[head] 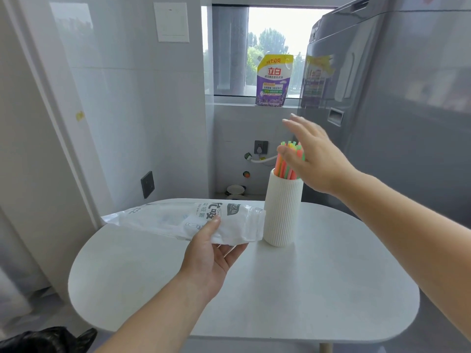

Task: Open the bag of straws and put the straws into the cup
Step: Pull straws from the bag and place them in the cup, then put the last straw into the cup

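Gripping the crinkly bag (165, 220) in left hand (209, 258), right hand (316, 159) splayed beside straws (285, 167) in ribbed cup (282, 215).

The cup (281, 215) is a tall white cylinder with fine vertical ribs, standing upright on the far middle of the white table (305, 289). A bunch of straws (286, 164) in green, orange, pink and yellow stands in it, leaning slightly left, tops well above the rim; the right hand (316, 159) covers their right side. The bag (178, 220), long, translucent white with grey print, lies almost level to the cup's left, crumpled end against or just beside the cup wall. It appears empty. The left hand (209, 256) pinches it, thumb on top.
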The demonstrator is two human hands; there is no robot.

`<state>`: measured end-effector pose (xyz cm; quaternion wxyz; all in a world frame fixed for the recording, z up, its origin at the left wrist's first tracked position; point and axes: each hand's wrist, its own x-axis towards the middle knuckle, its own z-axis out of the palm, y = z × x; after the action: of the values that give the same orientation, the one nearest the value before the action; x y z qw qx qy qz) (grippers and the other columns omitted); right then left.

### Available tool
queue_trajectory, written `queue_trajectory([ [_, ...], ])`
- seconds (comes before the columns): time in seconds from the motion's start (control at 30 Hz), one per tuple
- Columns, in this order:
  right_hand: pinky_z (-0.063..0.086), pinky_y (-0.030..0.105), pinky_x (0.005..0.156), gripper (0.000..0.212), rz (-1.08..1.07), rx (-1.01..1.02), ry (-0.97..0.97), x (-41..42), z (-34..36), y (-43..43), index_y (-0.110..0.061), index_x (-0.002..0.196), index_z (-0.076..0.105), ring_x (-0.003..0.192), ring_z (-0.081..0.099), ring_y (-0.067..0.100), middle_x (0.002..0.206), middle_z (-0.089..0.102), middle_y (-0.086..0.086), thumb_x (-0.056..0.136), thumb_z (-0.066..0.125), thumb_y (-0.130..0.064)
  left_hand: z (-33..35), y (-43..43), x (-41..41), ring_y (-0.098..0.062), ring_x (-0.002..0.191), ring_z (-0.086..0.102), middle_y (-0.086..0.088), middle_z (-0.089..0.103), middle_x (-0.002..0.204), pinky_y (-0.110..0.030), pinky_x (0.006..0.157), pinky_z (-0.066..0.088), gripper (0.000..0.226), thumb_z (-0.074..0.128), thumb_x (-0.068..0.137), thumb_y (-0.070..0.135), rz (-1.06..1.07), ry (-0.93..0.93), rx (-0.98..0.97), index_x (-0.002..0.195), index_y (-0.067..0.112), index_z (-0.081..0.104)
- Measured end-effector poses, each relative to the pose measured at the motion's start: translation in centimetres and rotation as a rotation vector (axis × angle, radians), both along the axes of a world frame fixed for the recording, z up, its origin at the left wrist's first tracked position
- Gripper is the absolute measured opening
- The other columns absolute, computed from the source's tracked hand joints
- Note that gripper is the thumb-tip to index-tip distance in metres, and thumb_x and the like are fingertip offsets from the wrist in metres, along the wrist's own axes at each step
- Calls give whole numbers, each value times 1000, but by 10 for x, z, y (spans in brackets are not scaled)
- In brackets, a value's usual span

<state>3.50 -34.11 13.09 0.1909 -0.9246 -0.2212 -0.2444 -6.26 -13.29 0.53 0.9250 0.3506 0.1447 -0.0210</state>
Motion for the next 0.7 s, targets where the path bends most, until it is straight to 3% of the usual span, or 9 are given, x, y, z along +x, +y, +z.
queue_trajectory([
  [0.03, 33, 43, 114, 47, -8, 76, -105, -9, -3, 1, -20, 144, 49, 143, 34, 25, 152, 45, 3, 102, 46, -40, 1, 0, 0, -29, 109, 72, -11, 76, 118, -38, 70, 64, 34, 63, 97, 20, -9, -7, 11, 130, 14, 64],
  [0.1, 51, 42, 87, 28, -32, 253, -255, -37, -14, 8, -18, 109, 67, 108, 57, 24, 112, 65, 2, 99, 47, -36, 4, 2, -2, -26, 101, 74, -9, 76, 117, -35, 67, 63, 34, 64, 96, 22, -43, -33, 40, 129, 14, 65],
  [0.17, 49, 35, 69, 29, -77, 390, -62, -66, -29, 18, -22, 87, 64, 80, 60, 17, 85, 63, -5, 97, 46, -43, 7, 4, -5, -24, 97, 74, -9, 76, 117, -34, 68, 62, 33, 64, 96, 23, -89, -51, 82, 127, 13, 67],
  [0.27, 61, 42, 74, 37, -46, 613, 674, -99, -54, 41, -23, 96, 66, 80, 72, 21, 87, 73, 0, 95, 50, -57, 9, 11, -17, -28, 115, 69, -12, 73, 126, -42, 89, 59, 35, 60, 99, 22, -170, -86, 197, 131, 10, 66],
  [0.33, 63, 45, 73, 38, 30, 811, 1011, -114, -68, 53, -15, 104, 73, 83, 76, 29, 93, 79, 7, 96, 57, -49, 5, 20, -29, -32, 121, 66, -15, 70, 130, -51, 104, 52, 37, 61, 99, 19, -227, -106, 261, 134, 8, 63],
  [0.43, 62, 41, 73, 34, 104, 898, 1171, -130, -87, 74, -6, 108, 74, 85, 77, 29, 98, 79, 11, 95, 65, -36, 5, 42, -53, -36, 116, 68, -17, 72, 125, -53, 103, 52, 35, 65, 95, 15, -202, -82, 345, 129, 4, 66],
  [0.53, 59, 33, 68, 28, 133, 951, 1360, -145, -98, 100, -8, 109, 74, 80, 75, 22, 99, 79, 8, 89, 72, -29, 1, 73, -80, -37, 115, 68, -19, 73, 123, -47, 96, 56, 34, 62, 96, 11, -115, -20, 362, 127, 1, 66],
  [0.7, 60, 32, 64, 22, 194, 994, 1579, -176, -116, 153, -9, 106, 71, 73, 72, 23, 93, 74, 9, 89, 70, -22, -19, 133, -133, -36, 122, 65, -18, 69, 130, -53, 111, 44, 39, 55, 96, 12, -30, 44, 301, 132, 4, 65],
])
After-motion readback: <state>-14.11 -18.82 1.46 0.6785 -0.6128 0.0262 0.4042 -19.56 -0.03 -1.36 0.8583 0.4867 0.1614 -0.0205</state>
